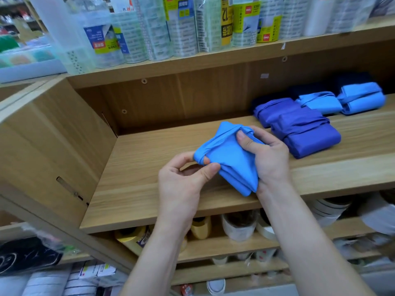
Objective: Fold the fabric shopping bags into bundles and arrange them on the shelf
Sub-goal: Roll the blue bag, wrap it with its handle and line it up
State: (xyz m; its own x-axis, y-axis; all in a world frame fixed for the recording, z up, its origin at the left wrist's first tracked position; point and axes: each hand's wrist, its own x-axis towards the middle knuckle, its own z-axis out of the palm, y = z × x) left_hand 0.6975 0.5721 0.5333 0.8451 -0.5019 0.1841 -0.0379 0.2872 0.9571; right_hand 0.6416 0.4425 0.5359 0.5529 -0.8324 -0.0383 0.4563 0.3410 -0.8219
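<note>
Shelf (136, 159): wooden unit; the middle board is both work surface and stock surface. The board above, at 12 o'clock, carries packs of tape rolls (181, 28). More rolls sit on the board below at 6.

Finished stock: four visible at 2 o'clock on the middle board, kept at the right end. Two dark blue bundles (305, 135) sit in front, two light blue bundles (361, 101) behind. Each is wrapped in its own strap so it stays closed. There's darker stuff behind them, can't tell what.

Light blue bag (233, 165): frame centre, folded to a flat wad, held over the front half of the board. Looks not set down.

Right hand (269, 161): at 3 o'clock of the bag, fingers curled under it, thumb on top near the 12 o'clock corner. It clamps the folds so they don't spring open.

Left hand (181, 184): at 8 o'clock, thumb and forefinger pinching the strap (215, 142) where it loops the 9 o'clock corner, holding tension.

My read: wrap in progress. The strap end needs tucking, then the bag goes at 9 o'clock of the dark pair. Risk: with any slack the thin fabric unfolds.
</note>
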